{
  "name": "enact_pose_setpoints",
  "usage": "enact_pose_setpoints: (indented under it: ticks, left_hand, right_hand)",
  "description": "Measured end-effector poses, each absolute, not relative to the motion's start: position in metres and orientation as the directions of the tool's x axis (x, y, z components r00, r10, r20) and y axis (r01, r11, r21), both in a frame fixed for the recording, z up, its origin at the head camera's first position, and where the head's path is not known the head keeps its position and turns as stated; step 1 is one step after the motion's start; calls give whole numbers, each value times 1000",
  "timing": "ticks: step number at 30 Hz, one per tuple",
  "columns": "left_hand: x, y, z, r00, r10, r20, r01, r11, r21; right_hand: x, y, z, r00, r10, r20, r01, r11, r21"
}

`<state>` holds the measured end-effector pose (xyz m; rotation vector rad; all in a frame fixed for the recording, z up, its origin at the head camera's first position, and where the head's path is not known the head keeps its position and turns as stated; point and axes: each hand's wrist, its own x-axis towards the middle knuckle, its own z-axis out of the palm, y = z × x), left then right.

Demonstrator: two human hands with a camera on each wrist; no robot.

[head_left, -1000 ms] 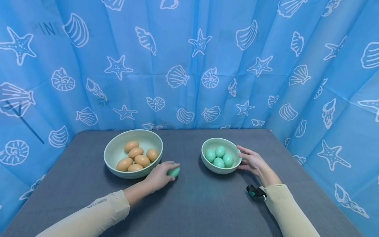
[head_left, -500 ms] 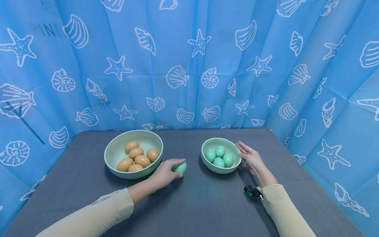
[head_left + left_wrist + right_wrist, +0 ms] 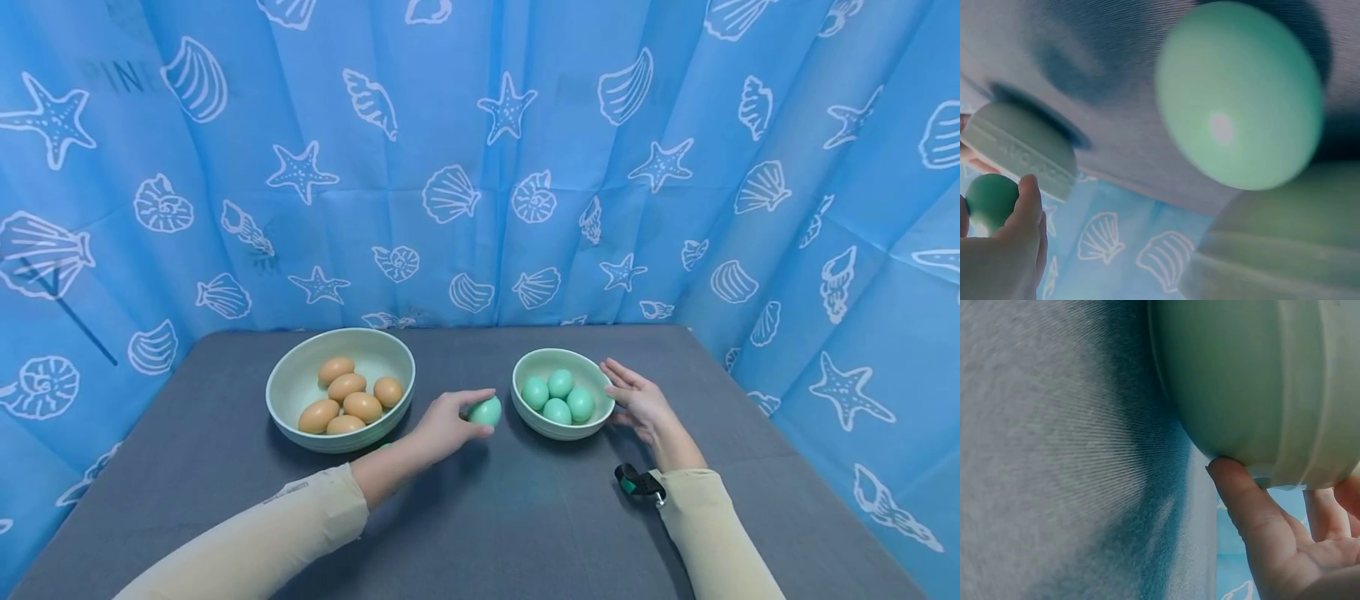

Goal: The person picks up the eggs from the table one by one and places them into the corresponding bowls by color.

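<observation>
My left hand pinches a green egg between thumb and fingers, just left of the small bowl. Several green eggs lie in that bowl. At the bowl's right side, the fingers of my right hand touch its outer wall; the right wrist view shows a fingertip against the wall. Another green egg lies on the table beside the large bowl, mostly hidden by my left wrist in the head view. Several brown eggs sit in the large bowl.
A dark grey cloth covers the table. Behind it hangs a blue curtain printed with white shells and starfish. From my right wrist dangles a black strap over the cloth.
My left hand has carried the green egg rightward and slightly up, from near the large bowl to close by the small bowl. The right hand stays at the small bowl, barely shifted.
</observation>
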<state>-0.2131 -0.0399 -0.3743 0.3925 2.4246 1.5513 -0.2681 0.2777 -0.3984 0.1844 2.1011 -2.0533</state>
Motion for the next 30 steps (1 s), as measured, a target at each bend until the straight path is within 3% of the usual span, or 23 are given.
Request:
enact_pose_setpoints:
  ticks: [13, 30]
  left_hand:
    - [-226, -10, -367, -940, 322, -113, -19, 282, 959]
    - [-245, 36, -367, -952, 298, -63, 26, 286, 958]
  right_hand:
    - [-270, 282, -400, -970, -61, -235, 235, 16, -972]
    - [-271, 281, -400, -970, -74, -230, 232, -10, -973]
